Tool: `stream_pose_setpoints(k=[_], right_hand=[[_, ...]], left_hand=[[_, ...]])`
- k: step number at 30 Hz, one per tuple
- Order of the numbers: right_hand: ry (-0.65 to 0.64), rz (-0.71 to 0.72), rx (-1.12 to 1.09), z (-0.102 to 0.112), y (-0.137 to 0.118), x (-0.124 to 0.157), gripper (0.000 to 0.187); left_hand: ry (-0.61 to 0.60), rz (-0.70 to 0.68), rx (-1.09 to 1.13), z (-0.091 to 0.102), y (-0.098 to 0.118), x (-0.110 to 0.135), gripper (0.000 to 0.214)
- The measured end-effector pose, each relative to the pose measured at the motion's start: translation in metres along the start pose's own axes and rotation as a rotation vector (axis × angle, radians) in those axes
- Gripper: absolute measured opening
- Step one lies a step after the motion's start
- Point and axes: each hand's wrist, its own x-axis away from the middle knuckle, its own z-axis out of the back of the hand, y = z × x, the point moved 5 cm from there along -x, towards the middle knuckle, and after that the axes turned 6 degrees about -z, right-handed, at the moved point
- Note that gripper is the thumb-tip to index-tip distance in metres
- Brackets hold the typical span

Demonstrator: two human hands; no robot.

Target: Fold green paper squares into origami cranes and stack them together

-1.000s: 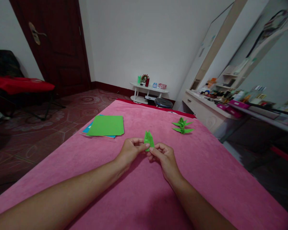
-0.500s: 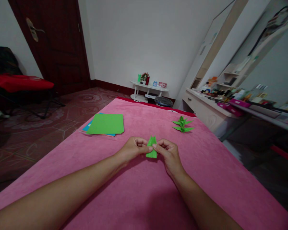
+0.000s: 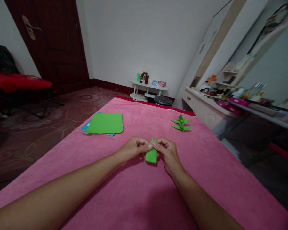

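A small piece of folded green paper (image 3: 151, 156) is pinched between my two hands, just above the pink cloth (image 3: 124, 191). Its wider end points toward me, and two narrow tips stick up at the far end. My left hand (image 3: 135, 147) grips the left edge with thumb and fingers. On the right edge, the thumb of my right hand (image 3: 167, 150) presses near the other thumb. Both thumbs cover the paper's upper middle. Farther off to the right lie folded green paper figures (image 3: 182, 124) with pointed ends.
At the left of the cloth lies a stack of green paper sheets (image 3: 105, 123), with blue sheets showing under it. Behind stands a small white shelf (image 3: 148, 85) with bottles and flowers. A cluttered dressing table (image 3: 206, 99) is at right, a red folding chair (image 3: 19, 82) at left.
The folded paper has tilted, and its wide end sits slightly lower and nearer me. My thumbs have shifted a little toward its tips. The view has moved slightly.
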Motion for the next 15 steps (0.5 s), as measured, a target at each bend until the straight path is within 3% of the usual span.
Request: stream_pose_setpoints(k=[5,9,12,15], right_hand=[[-0.085,-0.066,0.016,-0.0070,0.0056,0.0011,0.028],[0.000,0.028,0.146,-0.0041,0.0010,0.0022,0.032],[0.066,0.085,0.161,-0.0004,-0.0023,0.0021,0.034],[0.020,0.041,0.110,-0.0034,0.0009,0.0005,0.032]], left_hand=[[0.054,-0.109,-0.092,0.0002,0.0061,0.0017,0.038],[0.084,-0.136,-0.199,-0.0014,0.0089,0.0020,0.038],[0.031,-0.098,-0.161,-0.0043,0.0061,0.0010,0.037],[0.069,-0.114,-0.169,0.0000,0.0059,-0.0004,0.039]])
